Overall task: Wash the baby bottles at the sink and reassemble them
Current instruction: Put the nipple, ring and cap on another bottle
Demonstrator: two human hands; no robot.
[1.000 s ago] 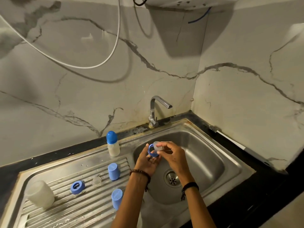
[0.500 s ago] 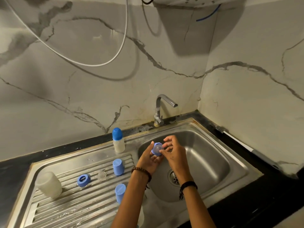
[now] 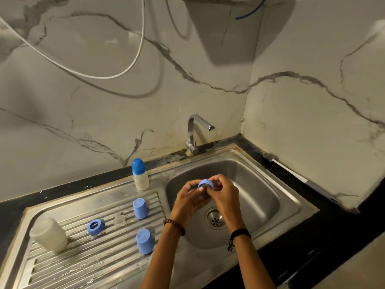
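Observation:
Over the sink basin [image 3: 260,197], my left hand [image 3: 188,202] and my right hand [image 3: 224,195] both pinch a blue bottle ring [image 3: 205,183]; the nipple seen earlier is hidden by fingers. On the drainboard [image 3: 68,261] stand an assembled bottle with a blue cap [image 3: 140,174], two blue caps upside down [image 3: 140,208] [image 3: 144,241], another blue ring [image 3: 95,227], a clear nipple [image 3: 119,220] and an empty bottle body lying mouth down [image 3: 49,234].
The tap [image 3: 194,132] stands behind the basin, and no water runs from it. The drain [image 3: 215,220] lies below my hands. A long-handled brush [image 3: 291,174] rests on the black counter by the right wall. A white hose [image 3: 125,67] hangs on the marble wall.
The clear nipple held apart from the ring a second ago has been pressed into the ring. Both hands now close around the ring; the view has shifted slightly.

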